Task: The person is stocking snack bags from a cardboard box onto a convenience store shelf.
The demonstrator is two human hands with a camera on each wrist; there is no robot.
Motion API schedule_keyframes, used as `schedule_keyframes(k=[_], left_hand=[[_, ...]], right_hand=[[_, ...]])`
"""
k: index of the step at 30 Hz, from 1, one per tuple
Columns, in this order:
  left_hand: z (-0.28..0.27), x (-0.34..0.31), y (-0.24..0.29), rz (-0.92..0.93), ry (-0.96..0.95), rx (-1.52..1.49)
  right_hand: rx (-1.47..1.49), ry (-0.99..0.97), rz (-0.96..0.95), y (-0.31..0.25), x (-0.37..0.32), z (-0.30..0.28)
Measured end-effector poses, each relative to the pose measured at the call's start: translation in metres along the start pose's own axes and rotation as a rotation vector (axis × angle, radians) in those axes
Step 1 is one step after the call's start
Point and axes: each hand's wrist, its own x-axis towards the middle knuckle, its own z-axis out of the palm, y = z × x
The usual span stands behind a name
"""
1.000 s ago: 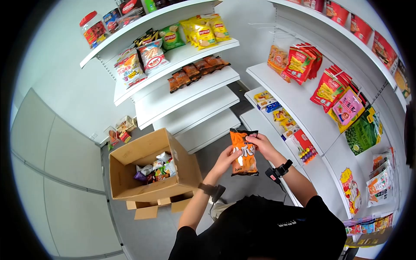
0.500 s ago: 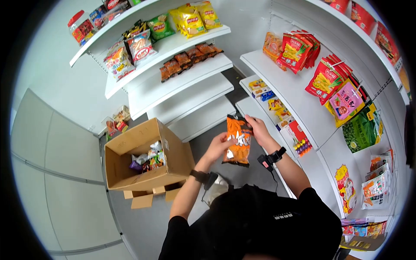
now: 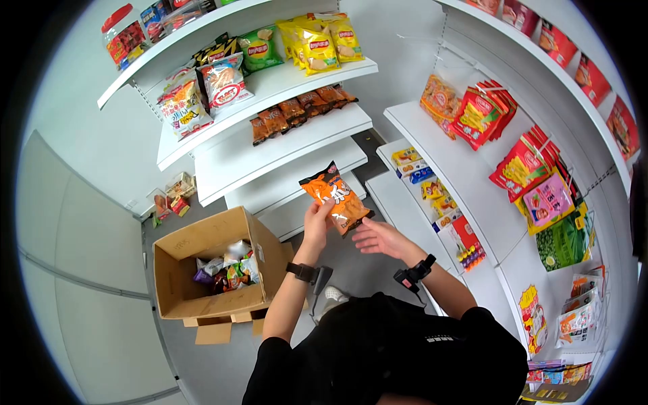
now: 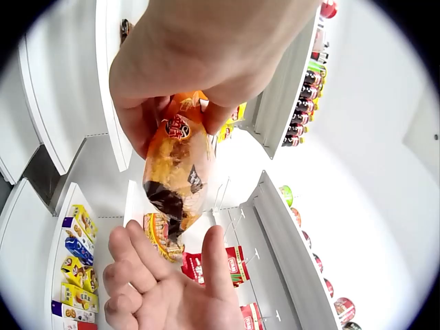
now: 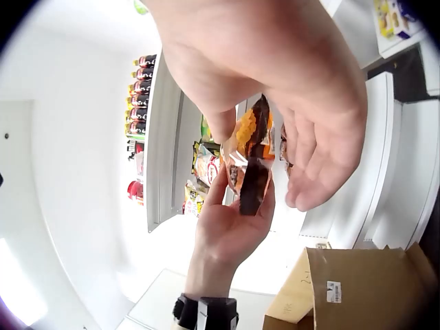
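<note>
An orange and black snack bag (image 3: 337,199) is tilted in front of the body, its printed face up in the head view. My left hand (image 3: 316,223) grips it along its left edge, thumb on top of the print. In the left wrist view the fingers (image 4: 134,124) curl round one side of the bag, with the thumb on the other. My right hand (image 3: 382,240) is beside the lower right corner of the bag, fingers extended and spread. The right wrist view has the bag (image 5: 253,161) between the right thumb and fingers, which do not close round it.
Similar orange-brown bags (image 3: 291,113) lie in a row on a white shelf (image 3: 270,152) ahead. Chip bags (image 3: 317,50) stand above them. A cardboard box (image 3: 273,253) with assorted packets is at the left. Hanging snack packs (image 3: 530,165) line the right-hand shelving.
The bag has turned from upright to slanted and moved left toward the shelves ahead. My right hand has let go of its upper edge and dropped to its lower corner. My left hand keeps its grip.
</note>
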Motion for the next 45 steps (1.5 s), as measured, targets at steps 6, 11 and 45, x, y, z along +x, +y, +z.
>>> schedule_keyframes(k=[6, 11, 45], left_hand=[[-0.038, 0.055, 0.008, -0.126, -0.013, 0.053], [-0.081, 0.089, -0.028, -0.426, -0.042, -0.125], [-0.230, 0.059, 0.039, 0.119, 0.340, -0.331]], right_hand=[[0.131, 0.121, -0.123, -0.012, 0.062, 0.011], [-0.037, 0.255, -0.116, -0.024, 0.101, 0.018], [0.169, 0.011, -0.004, -0.217, 0.526, 0.025]])
